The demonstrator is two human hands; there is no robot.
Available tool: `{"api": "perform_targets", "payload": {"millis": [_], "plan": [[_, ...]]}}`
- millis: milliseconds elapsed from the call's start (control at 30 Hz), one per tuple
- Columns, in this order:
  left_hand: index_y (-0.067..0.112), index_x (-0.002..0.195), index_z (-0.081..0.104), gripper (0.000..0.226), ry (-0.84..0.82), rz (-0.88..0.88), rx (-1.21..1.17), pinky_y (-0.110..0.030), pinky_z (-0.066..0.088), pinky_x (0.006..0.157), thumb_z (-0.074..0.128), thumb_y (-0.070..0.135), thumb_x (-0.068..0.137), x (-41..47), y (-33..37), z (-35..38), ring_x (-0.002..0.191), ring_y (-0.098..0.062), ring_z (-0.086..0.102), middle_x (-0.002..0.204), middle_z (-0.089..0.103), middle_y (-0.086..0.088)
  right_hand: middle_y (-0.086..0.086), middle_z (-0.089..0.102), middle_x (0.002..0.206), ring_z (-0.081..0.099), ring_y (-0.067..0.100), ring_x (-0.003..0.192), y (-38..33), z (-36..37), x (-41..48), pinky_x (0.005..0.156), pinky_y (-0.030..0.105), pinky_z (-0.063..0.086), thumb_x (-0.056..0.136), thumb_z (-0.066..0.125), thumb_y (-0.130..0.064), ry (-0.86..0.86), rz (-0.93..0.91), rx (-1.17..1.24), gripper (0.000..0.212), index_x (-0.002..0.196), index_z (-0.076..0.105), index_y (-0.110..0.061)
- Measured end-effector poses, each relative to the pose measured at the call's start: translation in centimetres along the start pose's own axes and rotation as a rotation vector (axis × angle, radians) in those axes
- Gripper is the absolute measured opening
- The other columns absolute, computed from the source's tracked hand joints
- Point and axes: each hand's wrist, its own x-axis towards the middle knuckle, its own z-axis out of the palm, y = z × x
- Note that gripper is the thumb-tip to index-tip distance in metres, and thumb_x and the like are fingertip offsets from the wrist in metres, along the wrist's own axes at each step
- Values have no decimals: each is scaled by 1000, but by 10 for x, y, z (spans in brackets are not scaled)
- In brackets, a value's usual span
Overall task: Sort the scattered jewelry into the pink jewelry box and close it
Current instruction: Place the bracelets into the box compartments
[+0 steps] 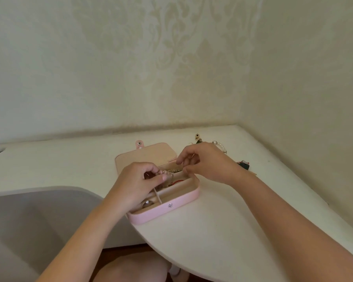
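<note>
A gold chain is pinched between left grip and right grip above the pink jewelry box; the pearl bracelet beyond should be fetched next.

Tight over the pink jewelry box: your left hand covers its left half, pinching the gold chain, and your right hand hangs over the far right corner. The lid lies folded back behind. The front right compartment is open from above. On the right and toward you there's wide bare table. Farther back on the right, mind the earrings, the pearl bracelet and a dark green piece beside your right wrist. Walls close in behind and on the right. On the left, the table edge curves in at the box's near corner, with a grey surface below.
</note>
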Motion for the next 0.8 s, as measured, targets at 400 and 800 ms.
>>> {"api": "perform_targets", "payload": {"millis": [400,800], "plan": [[13,78,69,8,-91,138,-90,-13,49,55,69,18,84,19,40,0,50,3,56,58,65,5,-12,60,72,53,1,61,30,-53,-4,52,8,39,83,62,-10,254,130,-284,11,80,69,-19],[25,78,65,15,-8,124,20,-30,55,58,68,12,83,8,14,9,54,-3,63,61,69,6,-11,57,72,53,8,67,43,-52,0,63,23,44,82,63,-12,171,184,-373,8,80,70,-15]]}}
